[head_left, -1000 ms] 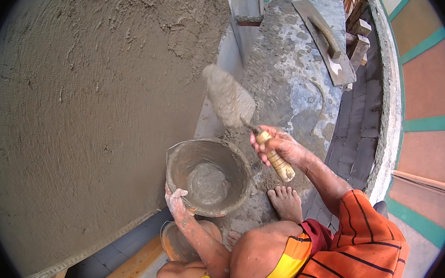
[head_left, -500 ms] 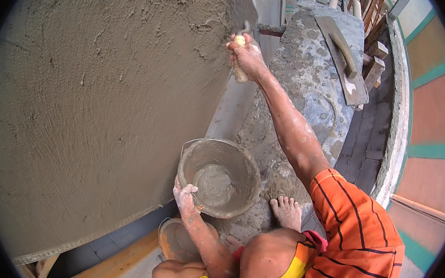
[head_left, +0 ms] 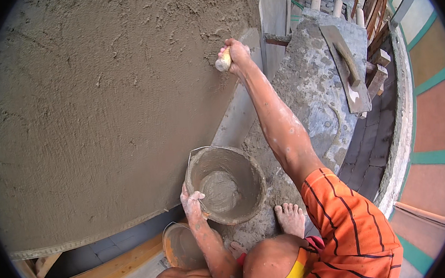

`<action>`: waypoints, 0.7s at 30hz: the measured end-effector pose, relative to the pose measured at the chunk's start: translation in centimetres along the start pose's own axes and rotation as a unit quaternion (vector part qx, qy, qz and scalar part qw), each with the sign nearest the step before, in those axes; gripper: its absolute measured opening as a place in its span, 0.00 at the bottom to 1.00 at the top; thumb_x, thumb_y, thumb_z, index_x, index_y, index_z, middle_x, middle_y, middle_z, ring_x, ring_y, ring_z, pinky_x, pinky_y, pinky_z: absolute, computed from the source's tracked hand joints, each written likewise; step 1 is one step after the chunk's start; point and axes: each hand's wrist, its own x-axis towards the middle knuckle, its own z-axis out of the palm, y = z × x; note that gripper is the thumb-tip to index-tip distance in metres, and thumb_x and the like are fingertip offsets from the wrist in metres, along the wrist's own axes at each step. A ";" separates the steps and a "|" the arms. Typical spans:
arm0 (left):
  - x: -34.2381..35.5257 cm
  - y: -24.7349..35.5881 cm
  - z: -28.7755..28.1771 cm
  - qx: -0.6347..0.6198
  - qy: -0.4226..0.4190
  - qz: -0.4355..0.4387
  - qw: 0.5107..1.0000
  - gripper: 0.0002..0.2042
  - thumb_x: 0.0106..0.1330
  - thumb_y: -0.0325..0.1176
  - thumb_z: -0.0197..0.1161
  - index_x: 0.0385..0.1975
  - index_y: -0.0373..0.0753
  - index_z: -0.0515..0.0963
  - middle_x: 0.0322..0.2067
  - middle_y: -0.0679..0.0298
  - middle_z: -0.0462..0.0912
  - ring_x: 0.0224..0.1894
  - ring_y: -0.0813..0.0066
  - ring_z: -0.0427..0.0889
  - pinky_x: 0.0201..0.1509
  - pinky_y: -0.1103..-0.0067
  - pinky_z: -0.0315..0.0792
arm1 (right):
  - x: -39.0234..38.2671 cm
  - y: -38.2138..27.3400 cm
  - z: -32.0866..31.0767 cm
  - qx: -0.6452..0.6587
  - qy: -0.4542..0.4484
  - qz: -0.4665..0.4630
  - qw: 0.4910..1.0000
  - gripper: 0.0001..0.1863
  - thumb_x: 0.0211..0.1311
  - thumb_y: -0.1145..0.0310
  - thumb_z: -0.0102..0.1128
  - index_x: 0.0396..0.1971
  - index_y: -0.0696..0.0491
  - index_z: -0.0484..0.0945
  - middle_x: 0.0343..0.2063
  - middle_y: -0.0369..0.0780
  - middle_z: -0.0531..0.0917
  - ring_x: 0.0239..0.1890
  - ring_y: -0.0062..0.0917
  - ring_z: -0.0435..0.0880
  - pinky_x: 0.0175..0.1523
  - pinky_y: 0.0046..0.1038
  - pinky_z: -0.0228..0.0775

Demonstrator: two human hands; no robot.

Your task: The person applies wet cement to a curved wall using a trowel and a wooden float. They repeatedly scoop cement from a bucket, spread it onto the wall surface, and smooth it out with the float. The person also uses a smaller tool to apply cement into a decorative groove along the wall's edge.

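My right hand (head_left: 236, 56) is closed round the pale handle of a trowel (head_left: 224, 62) against the upper right of a wall (head_left: 101, 127) coated in wet grey mortar. Its blade is hard to make out against the wall's edge. Lower down, my left hand (head_left: 191, 201) grips the near-left rim of a mortar-smeared bucket (head_left: 260, 183), tilted so that its inside shows. Wet mortar (head_left: 220, 190) lies at the bucket's bottom. A thin wire handle (head_left: 202, 148) runs along the bucket's upper left rim.
A long plastering float (head_left: 346, 69) with a curved handle lies on the mortar-spattered ledge (head_left: 308, 101) at right. Another bucket (head_left: 181, 245) stands by my left forearm. A wooden beam (head_left: 107, 263) runs below the wall. My bare foot (head_left: 290, 219) is beside the held bucket.
My right hand has moved down and left with the trowel, and the handle's end now points towards me. The left hand still holds the bucket; the whole view has shifted slightly.
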 end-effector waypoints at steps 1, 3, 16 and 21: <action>0.1 -0.2 -0.7 -0.015 -0.002 0.002 1.000 0.33 0.39 0.17 0.50 0.55 0.30 0.69 0.43 0.57 0.79 0.30 0.75 0.78 0.33 0.83 0.74 | -1.2 -1.0 2.0 -0.018 -0.008 -0.018 1.000 0.09 0.61 0.73 0.50 0.37 0.61 0.65 0.22 0.43 0.71 0.17 0.26 0.72 0.18 0.29 0.72; 0.3 -0.3 -0.8 -0.023 -0.011 -0.001 1.000 0.34 0.39 0.17 0.50 0.56 0.29 0.68 0.42 0.57 0.79 0.29 0.76 0.77 0.33 0.83 0.74 | -2.8 -3.1 4.0 -0.041 -0.027 -0.037 0.998 0.06 0.61 0.73 0.50 0.33 0.59 0.66 0.19 0.40 0.72 0.15 0.25 0.73 0.18 0.27 0.73; 0.5 -0.1 -1.7 0.010 -0.038 -0.015 0.999 0.35 0.36 0.21 0.53 0.56 0.29 0.68 0.44 0.59 0.78 0.41 0.73 0.78 0.42 0.82 0.73 | -10.6 -6.9 -3.8 0.178 -0.259 -0.089 0.945 0.16 0.60 0.71 0.50 0.47 0.59 0.64 0.28 0.37 0.72 0.24 0.17 0.74 0.25 0.20 0.75; 0.4 -0.7 -1.8 0.025 -0.022 -0.021 0.999 0.36 0.36 0.22 0.53 0.56 0.28 0.67 0.47 0.56 0.77 0.47 0.66 0.77 0.53 0.78 0.71 | -10.3 -1.5 -8.7 -0.069 0.088 -0.247 0.962 0.24 0.58 0.72 0.52 0.54 0.57 0.57 0.32 0.41 0.72 0.23 0.20 0.74 0.24 0.23 0.73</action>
